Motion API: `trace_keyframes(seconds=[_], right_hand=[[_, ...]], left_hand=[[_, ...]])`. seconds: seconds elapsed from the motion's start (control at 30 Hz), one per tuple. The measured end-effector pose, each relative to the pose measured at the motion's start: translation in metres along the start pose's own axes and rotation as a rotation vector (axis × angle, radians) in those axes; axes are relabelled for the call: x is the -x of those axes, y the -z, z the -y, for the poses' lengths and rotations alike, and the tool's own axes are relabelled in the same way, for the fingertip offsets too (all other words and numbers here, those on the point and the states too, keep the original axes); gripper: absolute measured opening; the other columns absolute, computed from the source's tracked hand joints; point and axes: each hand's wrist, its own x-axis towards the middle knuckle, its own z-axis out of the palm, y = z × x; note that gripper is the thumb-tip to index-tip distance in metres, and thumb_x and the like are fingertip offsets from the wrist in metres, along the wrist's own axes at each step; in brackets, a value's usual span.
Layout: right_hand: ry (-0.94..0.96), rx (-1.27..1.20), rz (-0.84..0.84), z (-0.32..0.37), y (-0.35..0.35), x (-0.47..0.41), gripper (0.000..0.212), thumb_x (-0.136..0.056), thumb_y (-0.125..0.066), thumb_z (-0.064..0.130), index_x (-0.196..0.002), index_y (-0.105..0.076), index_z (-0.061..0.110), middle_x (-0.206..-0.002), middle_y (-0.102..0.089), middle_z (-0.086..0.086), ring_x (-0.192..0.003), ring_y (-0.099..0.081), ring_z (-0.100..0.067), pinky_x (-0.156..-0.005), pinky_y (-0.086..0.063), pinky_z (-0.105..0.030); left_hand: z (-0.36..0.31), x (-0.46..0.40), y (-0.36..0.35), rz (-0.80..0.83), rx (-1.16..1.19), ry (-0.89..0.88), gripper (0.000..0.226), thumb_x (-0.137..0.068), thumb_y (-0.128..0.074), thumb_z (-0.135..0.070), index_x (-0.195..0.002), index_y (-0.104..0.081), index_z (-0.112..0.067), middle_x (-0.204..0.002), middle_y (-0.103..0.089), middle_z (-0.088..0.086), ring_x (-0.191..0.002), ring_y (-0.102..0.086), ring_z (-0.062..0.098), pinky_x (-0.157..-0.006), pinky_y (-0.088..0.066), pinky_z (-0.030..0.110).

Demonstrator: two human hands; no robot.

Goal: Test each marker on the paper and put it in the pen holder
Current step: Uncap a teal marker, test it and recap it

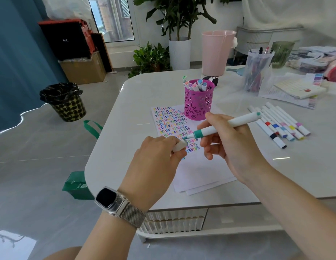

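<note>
White cap point(179, 146) mostly hidden inside the left hand point(155, 160), marker point(225, 126) barrel partly covered by right hand point(229, 145) fingers, pen holder point(198, 102) hiding the paper point(197, 171) top corner, squiggles too small to read

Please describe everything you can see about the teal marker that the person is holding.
The teal marker is a slim white barrel, plastic by its look, with a teal collar near the tip and a teal end plug. It is uncapped. The right hand holds it tilted, tip down to the left, just above the paper beside the rows of coloured squiggles. Its tip points at the white cap, which the left hand grips; whether they touch cannot be told.
</note>
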Motion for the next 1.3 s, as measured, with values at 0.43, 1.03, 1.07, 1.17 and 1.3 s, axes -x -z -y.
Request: trace_keyframes(seconds=[0.43,1.03,1.07,1.17,1.3], right_hand=[[0.012,0.064,0.015,0.0,0.003,0.0,0.031,-0.095,-0.05,0.016,-0.07,-0.063,0.005,-0.048,-0.055,-0.005,-0.044,-0.048,-0.016,-0.039,-0.041,-0.024],[0.178,0.151,0.095,-0.01,0.002,0.0,0.035,-0.091,-0.061,0.021,-0.063,-0.044,0.007,-0.044,-0.055,-0.007,-0.038,-0.046,-0.021,-0.036,-0.038,-0.023],[0.16,0.133,0.088,-0.01,0.002,-0.001,0.034,-0.092,-0.06,0.018,-0.064,-0.044,0.006,-0.043,-0.054,-0.007,-0.036,-0.044,-0.02,-0.035,-0.037,-0.023],[0.061,0.062,0.095,-0.012,0.002,-0.001,0.035,-0.092,-0.057,0.013,-0.061,-0.042,0.009,-0.04,-0.051,-0.006,-0.033,-0.039,-0.016,-0.035,-0.033,-0.021],[-0.014,0.006,0.101,-0.017,-0.001,0.003,0.041,-0.092,-0.058,0.011,-0.056,-0.038,0.014,-0.039,-0.047,-0.005,-0.033,-0.035,-0.015,-0.035,-0.03,-0.02]], left_hand=[[-0.001,0.001,0.001,-0.011,0.005,0.007,0.019,-0.094,-0.047,-0.037,-0.092,-0.059,-0.023,-0.085,-0.059,-0.008,-0.088,-0.047,0.02,-0.08,-0.043,0.039],[-0.008,0.003,-0.003,0.013,0.046,-0.101,0.031,-0.094,-0.045,-0.038,-0.066,-0.039,-0.027,-0.063,-0.041,-0.01,-0.07,-0.036,0.011,-0.064,-0.03,0.027],[-0.01,0.004,-0.004,-0.006,0.056,-0.108,0.029,-0.094,-0.044,-0.038,-0.068,-0.04,-0.025,-0.065,-0.042,-0.01,-0.071,-0.037,0.012,-0.064,-0.031,0.027],[-0.012,0.007,-0.008,-0.06,0.007,-0.123,0.029,-0.095,-0.04,-0.04,-0.077,-0.046,-0.017,-0.068,-0.043,-0.007,-0.075,-0.039,0.015,-0.065,-0.034,0.029],[-0.011,0.01,-0.009,-0.094,-0.137,-0.166,0.027,-0.095,-0.045,-0.032,-0.073,-0.037,-0.019,-0.06,-0.027,-0.013,-0.067,-0.034,0.016,-0.058,-0.03,0.029]])
